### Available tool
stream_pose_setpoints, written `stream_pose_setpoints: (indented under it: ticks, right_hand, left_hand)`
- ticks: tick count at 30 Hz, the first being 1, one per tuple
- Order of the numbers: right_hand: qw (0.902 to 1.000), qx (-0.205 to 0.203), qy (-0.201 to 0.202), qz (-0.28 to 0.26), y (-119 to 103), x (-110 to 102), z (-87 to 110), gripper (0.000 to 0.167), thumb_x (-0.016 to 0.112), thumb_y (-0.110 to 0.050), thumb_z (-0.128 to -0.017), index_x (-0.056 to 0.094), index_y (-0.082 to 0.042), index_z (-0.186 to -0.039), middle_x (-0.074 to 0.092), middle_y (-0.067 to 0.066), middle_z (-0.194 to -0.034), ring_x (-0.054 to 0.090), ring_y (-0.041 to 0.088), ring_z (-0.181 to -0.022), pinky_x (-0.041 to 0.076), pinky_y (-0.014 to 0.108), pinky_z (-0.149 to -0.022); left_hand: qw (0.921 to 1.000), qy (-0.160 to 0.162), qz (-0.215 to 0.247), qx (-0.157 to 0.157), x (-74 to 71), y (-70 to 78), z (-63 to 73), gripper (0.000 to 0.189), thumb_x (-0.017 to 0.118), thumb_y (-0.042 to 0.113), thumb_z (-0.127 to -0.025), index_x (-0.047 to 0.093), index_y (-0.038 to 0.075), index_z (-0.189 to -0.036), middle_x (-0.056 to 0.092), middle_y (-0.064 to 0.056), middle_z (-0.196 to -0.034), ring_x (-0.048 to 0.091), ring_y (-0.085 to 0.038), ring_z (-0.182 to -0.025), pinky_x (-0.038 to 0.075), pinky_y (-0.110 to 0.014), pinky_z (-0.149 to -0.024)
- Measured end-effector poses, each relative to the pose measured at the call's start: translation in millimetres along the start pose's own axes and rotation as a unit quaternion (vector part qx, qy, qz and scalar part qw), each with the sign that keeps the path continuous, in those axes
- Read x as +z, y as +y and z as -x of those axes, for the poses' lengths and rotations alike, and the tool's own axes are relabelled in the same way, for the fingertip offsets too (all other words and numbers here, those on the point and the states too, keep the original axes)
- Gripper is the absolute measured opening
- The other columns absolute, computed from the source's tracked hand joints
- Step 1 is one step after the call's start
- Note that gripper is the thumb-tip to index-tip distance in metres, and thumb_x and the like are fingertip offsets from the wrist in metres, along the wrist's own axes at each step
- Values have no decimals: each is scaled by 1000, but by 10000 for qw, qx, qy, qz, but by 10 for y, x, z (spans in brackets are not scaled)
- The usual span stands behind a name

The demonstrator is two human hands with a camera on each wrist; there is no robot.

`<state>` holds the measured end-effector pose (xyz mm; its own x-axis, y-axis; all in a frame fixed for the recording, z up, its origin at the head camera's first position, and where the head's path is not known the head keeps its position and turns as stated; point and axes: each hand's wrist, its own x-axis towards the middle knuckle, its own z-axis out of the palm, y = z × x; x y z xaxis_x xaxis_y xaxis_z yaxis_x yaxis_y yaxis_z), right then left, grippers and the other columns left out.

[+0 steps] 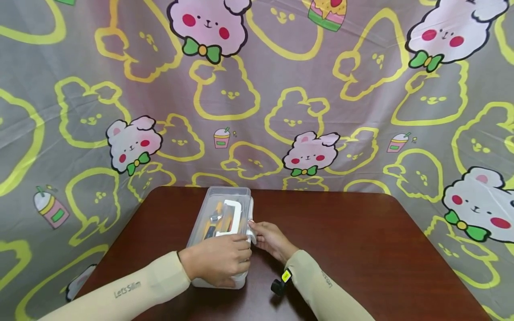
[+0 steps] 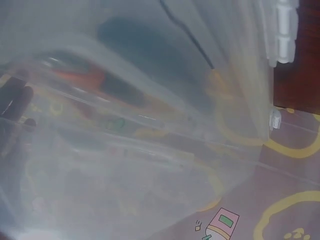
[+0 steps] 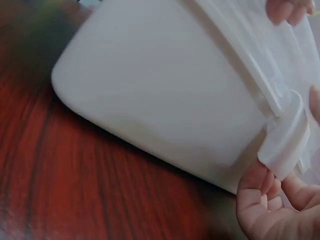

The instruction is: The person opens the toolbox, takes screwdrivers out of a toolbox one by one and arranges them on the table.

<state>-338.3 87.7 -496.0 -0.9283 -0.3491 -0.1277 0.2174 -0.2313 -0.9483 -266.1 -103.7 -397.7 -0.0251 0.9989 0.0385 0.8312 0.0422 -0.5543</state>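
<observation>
A translucent plastic storage box (image 1: pixel 199 243) with a white carry handle (image 1: pixel 237 216) on its lid stands on the table. Orange and dark tools (image 1: pixel 214 219) show through the lid; their exact kinds are unclear. My left hand (image 1: pixel 221 259) lies across the near end of the lid, its fingers bent over the right edge and gripping the box. On the right side, my right hand (image 1: pixel 273 238) pinches a white latch (image 3: pixel 286 137) between thumb and fingers. In the right wrist view the latch tilts outward from the box wall. The left wrist view is mostly filled by the cloudy plastic.
The dark red-brown table (image 1: pixel 341 249) extends to the right of the box. A patterned cloth (image 1: pixel 257 129) hangs behind and along the sides. A small black camera (image 1: pixel 277 286) sits on my right wrist.
</observation>
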Motion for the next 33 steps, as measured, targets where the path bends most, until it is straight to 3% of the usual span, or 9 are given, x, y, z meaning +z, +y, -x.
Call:
stream_pose_setpoints:
  ticks: [5, 11, 20, 29, 33]
  right_hand:
    - [9994, 139, -16, 305, -25, -65, 15, 22, 73, -24, -88, 58, -7, -88, 63, 3, -79, 62, 11, -69, 53, 27, -66]
    - [9977, 171, 41, 659, -22, -78, -2, 26, 74, -25, -85, 61, -4, -93, 64, 5, -79, 63, 14, -67, 55, 30, -66]
    - [9924, 108, 458, 1139, -148, -56, 32, 24, 71, -23, -81, 62, -2, -89, 59, 5, -75, 59, 14, -63, 54, 30, -59]
    - [9984, 101, -267, 491, -170, -197, 68, 27, 61, -16, -91, 59, 7, -106, 64, 10, -85, 66, 19, -72, 56, 42, -75]
    - [9960, 71, -520, 727, -148, -200, 86, 41, 64, -28, -94, 56, 8, -112, 66, 9, -87, 67, 19, -73, 55, 46, -79]
  left_hand:
    - [10000, -51, -34, 69, 5, 11, 1, 43, 64, 61, -80, 67, 21, -95, 59, 6, -93, 53, -15, -93, 41, -34, -96]
    - [10000, -18, -32, 50, 18, 44, 11, 44, 62, 62, -80, 66, 20, -95, 59, 6, -93, 52, -15, -93, 41, -34, -96]
    - [10000, -15, -36, 36, 16, 49, -8, 46, 62, 63, -81, 68, 21, -98, 60, 7, -96, 54, -15, -97, 39, -35, -100]
    - [9997, -34, -241, 37, -18, 13, 7, 46, 62, 63, -80, 67, 21, -96, 60, 7, -94, 54, -15, -94, 40, -34, -99]
    - [9996, 18, -274, 18, -34, 1, 20, 47, 62, 63, -80, 67, 20, -96, 60, 6, -94, 54, -15, -94, 41, -35, -96]
